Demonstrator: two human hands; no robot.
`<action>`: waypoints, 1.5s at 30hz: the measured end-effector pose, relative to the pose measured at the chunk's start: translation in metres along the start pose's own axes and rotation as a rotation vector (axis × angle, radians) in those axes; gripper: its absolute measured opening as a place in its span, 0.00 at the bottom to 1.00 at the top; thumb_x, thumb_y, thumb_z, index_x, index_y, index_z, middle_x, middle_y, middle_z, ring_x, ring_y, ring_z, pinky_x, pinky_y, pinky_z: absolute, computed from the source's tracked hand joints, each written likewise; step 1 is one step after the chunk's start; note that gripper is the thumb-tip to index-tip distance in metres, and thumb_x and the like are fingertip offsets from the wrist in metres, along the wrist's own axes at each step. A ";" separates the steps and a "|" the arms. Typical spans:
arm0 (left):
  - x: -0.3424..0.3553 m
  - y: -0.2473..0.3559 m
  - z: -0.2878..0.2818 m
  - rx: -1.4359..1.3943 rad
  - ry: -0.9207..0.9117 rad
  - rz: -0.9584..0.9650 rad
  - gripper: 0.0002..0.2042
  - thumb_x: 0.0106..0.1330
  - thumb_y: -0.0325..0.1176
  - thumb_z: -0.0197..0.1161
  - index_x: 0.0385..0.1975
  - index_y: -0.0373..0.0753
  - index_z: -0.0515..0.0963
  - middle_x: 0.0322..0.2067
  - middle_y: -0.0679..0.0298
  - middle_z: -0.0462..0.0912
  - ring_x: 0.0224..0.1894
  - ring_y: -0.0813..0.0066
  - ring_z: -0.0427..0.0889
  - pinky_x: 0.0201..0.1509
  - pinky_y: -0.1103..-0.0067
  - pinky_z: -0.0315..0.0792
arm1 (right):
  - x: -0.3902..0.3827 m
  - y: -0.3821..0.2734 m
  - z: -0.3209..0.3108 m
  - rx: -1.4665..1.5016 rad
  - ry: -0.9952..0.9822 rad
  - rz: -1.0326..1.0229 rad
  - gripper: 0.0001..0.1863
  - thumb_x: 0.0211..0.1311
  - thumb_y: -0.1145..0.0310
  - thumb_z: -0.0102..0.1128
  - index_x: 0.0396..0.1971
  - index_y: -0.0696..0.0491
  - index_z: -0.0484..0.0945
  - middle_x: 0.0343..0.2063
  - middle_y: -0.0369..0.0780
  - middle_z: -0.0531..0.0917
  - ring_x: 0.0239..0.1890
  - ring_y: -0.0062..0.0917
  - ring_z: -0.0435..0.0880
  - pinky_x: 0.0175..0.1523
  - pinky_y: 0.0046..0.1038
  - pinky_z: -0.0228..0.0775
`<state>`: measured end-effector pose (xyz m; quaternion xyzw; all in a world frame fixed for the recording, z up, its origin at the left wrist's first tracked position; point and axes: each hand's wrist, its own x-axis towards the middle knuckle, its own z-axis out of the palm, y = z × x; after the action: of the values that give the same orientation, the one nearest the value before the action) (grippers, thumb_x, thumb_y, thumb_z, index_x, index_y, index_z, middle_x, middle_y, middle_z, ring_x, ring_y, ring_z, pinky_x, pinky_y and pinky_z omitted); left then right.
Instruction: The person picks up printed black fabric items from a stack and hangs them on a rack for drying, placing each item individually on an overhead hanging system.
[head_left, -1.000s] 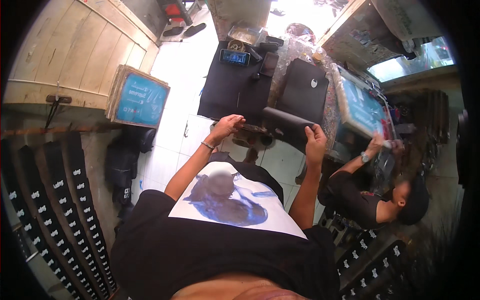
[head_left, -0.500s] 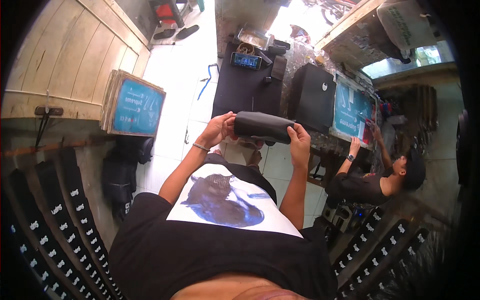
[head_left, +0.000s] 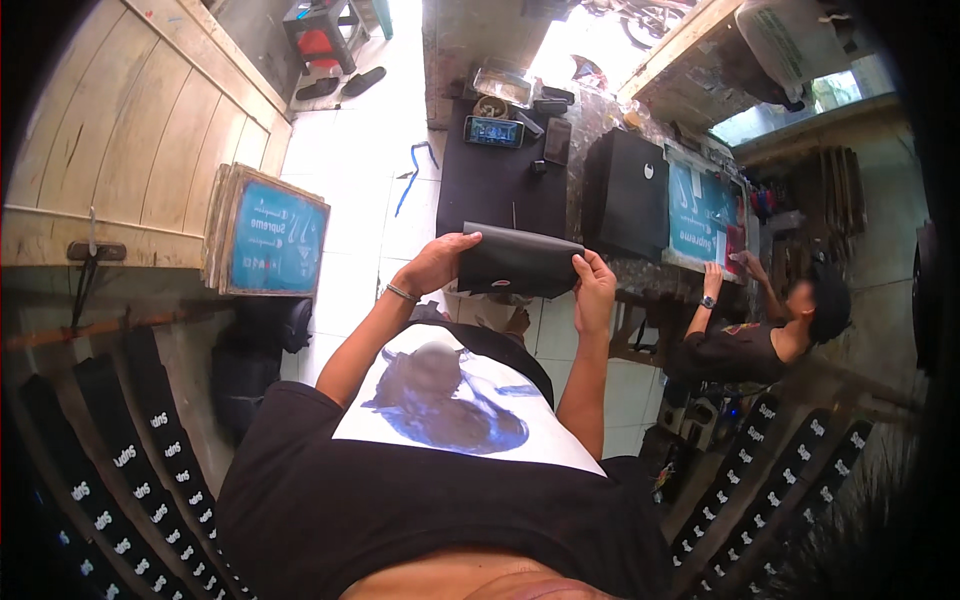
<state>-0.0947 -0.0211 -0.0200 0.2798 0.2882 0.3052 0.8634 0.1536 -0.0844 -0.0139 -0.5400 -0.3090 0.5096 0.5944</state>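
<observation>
I saw left hand [head_left: 440,262] and right hand [head_left: 594,285] pinching opposite ends of a black sheet [head_left: 520,262], out before the torso. Beyond lay a black tabletop [head_left: 475,190], lit smartphone [head_left: 494,131] atop; farther, dark slippers [head_left: 364,82].

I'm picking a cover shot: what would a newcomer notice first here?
Probably the black sheet held between the left hand and right hand, mid-picture. Just below, the blue-and-white shirt print; then one blue framed panel at left and a second panel at right, beside a co-worker.
</observation>
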 end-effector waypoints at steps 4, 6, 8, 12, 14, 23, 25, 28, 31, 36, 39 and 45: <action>0.007 -0.008 -0.008 0.021 0.030 -0.089 0.21 0.64 0.43 0.53 0.45 0.27 0.69 0.38 0.59 0.77 0.40 0.75 0.76 0.47 0.77 0.71 | -0.007 -0.001 0.008 0.130 0.040 0.039 0.07 0.61 0.72 0.51 0.36 0.57 0.75 0.28 0.32 0.79 0.26 0.10 0.75 0.29 0.10 0.63; 0.009 -0.014 -0.011 0.063 0.055 -0.106 0.22 0.65 0.43 0.52 0.46 0.27 0.69 0.37 0.58 0.77 0.40 0.74 0.76 0.46 0.76 0.70 | -0.010 0.004 0.006 0.124 0.111 0.087 0.07 0.60 0.72 0.51 0.35 0.56 0.76 0.27 0.31 0.79 0.25 0.10 0.74 0.28 0.12 0.64; 0.010 -0.024 -0.016 0.116 0.065 -0.133 0.22 0.66 0.44 0.50 0.46 0.27 0.68 0.36 0.58 0.77 0.39 0.72 0.76 0.45 0.74 0.70 | -0.011 0.023 -0.013 0.027 0.141 0.098 0.07 0.60 0.71 0.51 0.34 0.56 0.76 0.26 0.31 0.79 0.25 0.10 0.74 0.28 0.13 0.64; 0.009 -0.021 -0.016 1.538 0.032 0.380 0.20 0.58 0.22 0.51 0.53 0.34 0.65 0.32 0.49 0.74 0.36 0.53 0.75 0.42 0.69 0.67 | -0.013 0.043 -0.034 -0.032 0.229 0.136 0.06 0.60 0.71 0.50 0.31 0.54 0.77 0.25 0.32 0.79 0.24 0.12 0.74 0.28 0.15 0.64; 0.010 -0.014 -0.014 0.949 0.153 0.103 0.24 0.54 0.17 0.51 0.54 0.37 0.65 0.30 0.47 0.74 0.36 0.50 0.73 0.42 0.69 0.67 | -0.010 0.047 -0.047 -0.019 0.145 0.136 0.06 0.61 0.71 0.49 0.31 0.56 0.75 0.29 0.38 0.81 0.25 0.18 0.77 0.31 0.20 0.71; 0.003 -0.002 -0.023 0.016 0.202 0.163 0.16 0.69 0.35 0.41 0.43 0.27 0.69 0.38 0.51 0.77 0.41 0.64 0.78 0.47 0.72 0.70 | 0.011 0.037 -0.086 0.152 0.231 0.215 0.08 0.60 0.68 0.50 0.36 0.56 0.73 0.31 0.40 0.81 0.32 0.26 0.82 0.35 0.25 0.76; 0.003 0.007 -0.017 -0.012 0.232 0.220 0.20 0.70 0.39 0.38 0.44 0.25 0.68 0.43 0.50 0.75 0.46 0.64 0.76 0.54 0.72 0.68 | 0.023 0.041 -0.101 0.254 0.246 0.227 0.08 0.60 0.68 0.50 0.35 0.55 0.73 0.32 0.41 0.81 0.33 0.28 0.82 0.36 0.27 0.76; 0.013 0.016 -0.007 -0.034 0.239 0.279 0.19 0.70 0.39 0.39 0.46 0.26 0.67 0.44 0.50 0.75 0.46 0.62 0.76 0.54 0.70 0.68 | 0.050 0.050 -0.131 0.296 0.314 0.247 0.08 0.59 0.68 0.50 0.36 0.56 0.72 0.33 0.42 0.80 0.35 0.29 0.81 0.38 0.30 0.77; 0.029 0.018 0.013 -0.063 0.252 0.283 0.19 0.70 0.39 0.37 0.47 0.28 0.67 0.45 0.51 0.75 0.47 0.61 0.75 0.55 0.70 0.67 | 0.070 0.049 -0.171 0.456 0.361 0.245 0.10 0.59 0.67 0.49 0.37 0.56 0.71 0.34 0.43 0.80 0.36 0.31 0.81 0.41 0.34 0.76; 0.040 0.013 0.053 -0.078 0.265 0.332 0.19 0.71 0.39 0.35 0.47 0.29 0.66 0.45 0.51 0.74 0.47 0.62 0.75 0.56 0.71 0.67 | 0.104 0.055 -0.213 0.734 0.429 0.236 0.09 0.60 0.66 0.47 0.35 0.56 0.71 0.35 0.44 0.79 0.37 0.35 0.80 0.45 0.37 0.75; 0.040 0.007 0.069 -0.081 0.322 0.316 0.18 0.71 0.37 0.35 0.47 0.28 0.67 0.44 0.52 0.75 0.46 0.64 0.76 0.54 0.73 0.69 | 0.125 0.062 -0.236 0.890 0.456 0.235 0.09 0.61 0.66 0.45 0.33 0.56 0.70 0.37 0.46 0.79 0.39 0.36 0.80 0.47 0.38 0.74; 0.033 -0.011 0.074 -0.195 0.507 0.385 0.18 0.68 0.40 0.45 0.43 0.30 0.70 0.43 0.51 0.76 0.44 0.60 0.77 0.53 0.67 0.70 | 0.167 0.092 -0.261 1.112 0.557 0.166 0.16 0.64 0.60 0.40 0.41 0.58 0.66 0.47 0.49 0.74 0.48 0.38 0.75 0.53 0.42 0.68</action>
<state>-0.0203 -0.0284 0.0124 0.1604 0.4052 0.5486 0.7136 0.4167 -0.0225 -0.1918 -0.2846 0.2117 0.4789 0.8030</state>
